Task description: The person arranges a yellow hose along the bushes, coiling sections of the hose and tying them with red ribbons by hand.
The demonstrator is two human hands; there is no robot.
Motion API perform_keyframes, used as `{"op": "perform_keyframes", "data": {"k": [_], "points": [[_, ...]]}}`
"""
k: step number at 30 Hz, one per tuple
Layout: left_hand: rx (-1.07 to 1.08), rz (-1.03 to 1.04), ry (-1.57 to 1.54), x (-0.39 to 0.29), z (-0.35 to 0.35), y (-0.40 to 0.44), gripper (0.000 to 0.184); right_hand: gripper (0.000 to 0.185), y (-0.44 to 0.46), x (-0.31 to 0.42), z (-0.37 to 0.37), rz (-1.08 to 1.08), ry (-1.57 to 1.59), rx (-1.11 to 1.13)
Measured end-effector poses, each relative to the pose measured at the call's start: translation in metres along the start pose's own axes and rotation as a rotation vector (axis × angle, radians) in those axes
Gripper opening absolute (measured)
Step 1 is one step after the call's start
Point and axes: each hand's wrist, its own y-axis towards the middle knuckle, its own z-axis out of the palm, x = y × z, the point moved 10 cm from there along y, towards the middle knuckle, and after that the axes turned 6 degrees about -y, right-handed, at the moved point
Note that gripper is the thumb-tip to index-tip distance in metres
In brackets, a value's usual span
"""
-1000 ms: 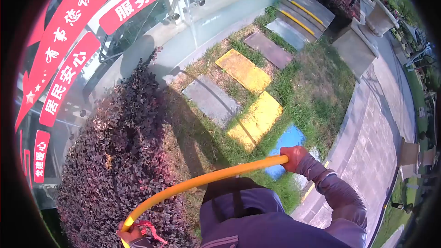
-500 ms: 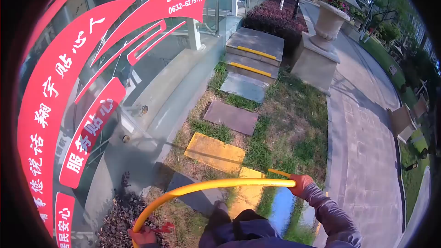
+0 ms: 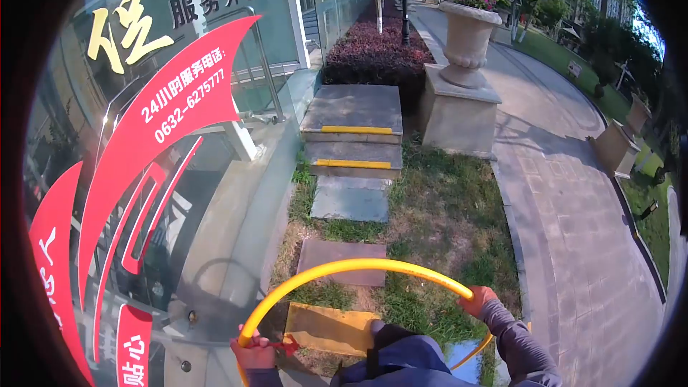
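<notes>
A thick yellow hose [image 3: 365,265] arcs in front of me between my two hands. My left hand [image 3: 252,352], low on the left, is wrapped round one stretch of it, and the hose passes below that hand out of view. A small red thing [image 3: 288,346] hangs beside my left fingers; its kind is unclear. My right hand [image 3: 476,302] grips the hose at the other side. Below that hand, a thinner-looking stretch of yellow curves down past my body. Under the arc lie a yellow-painted paving slab [image 3: 322,337] and a dull purple slab [image 3: 340,252].
A glass wall with red lettered stickers [image 3: 168,100] runs along my left. Ahead, a pale slab [image 3: 350,197] leads to stone steps [image 3: 351,129] with yellow strips. A stone planter [image 3: 464,43] stands on a pedestal, right of them. A paved path [image 3: 566,222] borders the grass.
I have moved forward along the slabs, and the view has turned left and up. Both hands still hold the hose, which now bends in a tighter arc.
</notes>
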Motion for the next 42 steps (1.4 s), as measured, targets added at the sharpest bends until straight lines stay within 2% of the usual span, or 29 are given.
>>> {"op": "perform_keyframes", "data": {"k": [1,4,6,7,9,11,16,18,20,22,24,26,28,30,31,33,37,40,41,42], "points": [[0.048,-0.064,-0.086,0.022,0.043,0.015,0.042,0.040,0.025,-0.004,-0.012,0.023,-0.002,-0.016],[0.028,-0.063,-0.079,0.058,0.134,0.047,0.040,0.042,0.082,-0.002,-0.049,0.065,0.012,-0.014],[0.249,-0.127,-0.071,0.085,0.194,0.080,0.041,0.039,0.116,0.006,-0.078,0.055,0.057,-0.011],[0.273,-0.172,-0.021,0.100,0.220,0.093,0.042,0.039,0.135,0.007,-0.089,0.059,0.078,-0.041],[0.212,-0.197,-0.012,0.132,0.263,0.125,0.043,0.040,0.173,0.011,-0.100,0.078,0.100,-0.052],[0.154,-0.228,-0.009,0.165,0.308,0.156,0.042,0.041,0.217,0.011,-0.104,0.176,0.099,0.044],[0.164,-0.236,-0.062,0.233,0.429,0.238,0.034,0.042,0.343,0.017,-0.113,0.118,0.181,0.047],[0.096,-0.232,-0.062,0.257,0.467,0.291,0.035,0.041,0.407,0.036,-0.153,0.087,0.215,-0.013],[0.148,-0.286,-0.099,0.286,0.502,0.336,0.032,0.045,0.447,0.049,-0.184,0.176,0.030,0.115],[0.163,-0.301,-0.075,0.305,0.553,0.369,0.030,0.049,0.497,0.045,-0.211,0.149,-0.031,0.107],[0.198,-0.300,-0.035,0.318,0.598,0.405,0.029,0.055,0.541,0.022,-0.214,0.314,-0.161,0.199],[0.238,-0.326,-0.003,0.331,0.655,0.423,0.034,0.056,0.564,0.060,-0.267,0.336,-0.190,0.159],[0.292,-0.333,0.015,0.341,0.700,0.443,0.039,0.055,0.605,0.073,-0.287,0.311,-0.107,0.199],[0.307,-0.307,-0.015,0.346,0.736,0.457,0.040,0.047,0.653,0.084,-0.317,0.302,0.014,0.137],[0.308,-0.300,-0.013,0.348,0.754,0.466,0.040,0.049,0.681,0.086,-0.332,0.312,0.012,0.138],[0.357,-0.328,-0.056,0.360,0.791,0.480,0.035,0.048,0.729,0.105,-0.388,0.344,0.066,0.014],[0.465,-0.260,-0.024,0.377,0.863,0.511,0.039,0.048,0.849,0.137,-0.514,0.231,0.216,-0.300],[0.541,-0.146,-0.014,0.379,0.911,0.544,0.039,0.039,0.923,0.182,-0.624,0.019,0.211,-0.631],[0.580,-0.178,-0.063,0.389,0.929,0.545,0.038,0.035,0.933,0.208,-0.660,-0.047,0.246,-0.720],[0.522,-0.121,-0.008,0.393,0.941,0.554,0.038,0.034,0.964,0.224,-0.700,-0.211,0.144,-0.865]]}}
